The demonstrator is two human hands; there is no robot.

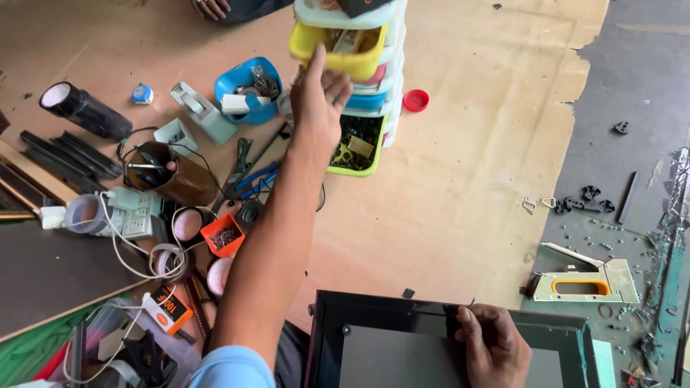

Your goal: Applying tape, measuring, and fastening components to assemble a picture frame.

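Head view: left hand (316, 100) is gripping yellow drawer (338, 47) by its front lip.
Right hand (492, 345): pinching black frame (381, 309) edge.
Handling: drawer probably light, rigid plastic; frame looks stiff.

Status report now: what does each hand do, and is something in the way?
Left hand reaching into yellow drawer of the drawer stack, grip unclear. Right hand pinching top edge of black frame. Nothing blocking either hand.

A sheet of tan plywood (460, 179) with a ragged, torn right edge covers most of the floor, a strip of bare grey concrete (636, 86) runs along its right side, a dark board (50, 269) lies at the left, and the light is soft and even.
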